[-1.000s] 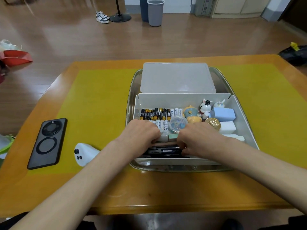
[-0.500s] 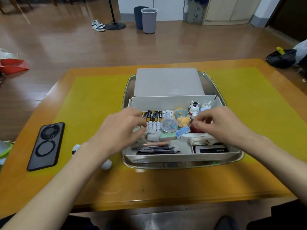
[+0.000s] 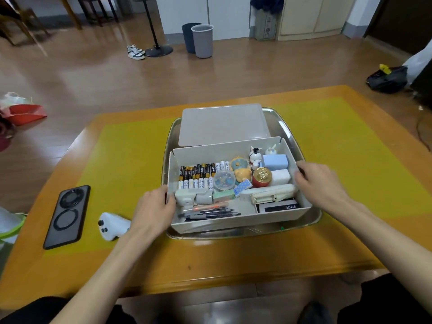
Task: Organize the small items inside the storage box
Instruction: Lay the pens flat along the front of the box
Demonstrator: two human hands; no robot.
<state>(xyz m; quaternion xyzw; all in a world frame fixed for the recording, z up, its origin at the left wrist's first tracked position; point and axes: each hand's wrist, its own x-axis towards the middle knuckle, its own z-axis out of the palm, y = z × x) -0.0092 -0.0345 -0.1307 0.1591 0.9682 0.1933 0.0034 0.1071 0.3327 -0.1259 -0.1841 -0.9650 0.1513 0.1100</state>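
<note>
Storage box (image 3: pixel 236 222) sits in a metal tray (image 3: pixel 301 226) at counter centre, lid (image 3: pixel 223 123) at 12 o'clock. Left hand (image 3: pixel 155 206) grips its 9 o'clock wall; right hand (image 3: pixel 321 181) curls on the 3 o'clock wall. Risk: uneven lift or push tips figurines (image 3: pixel 254 154) and scatters batteries (image 3: pixel 198 175).

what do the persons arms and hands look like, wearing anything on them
Both forearms are bare right up to the bottom edge of the picture: no sleeves in view. The left hand and the right hand wear no gloves, and no rings, watch or bracelet show on the fingers or wrists. Fingernails are too small to judge.
</note>
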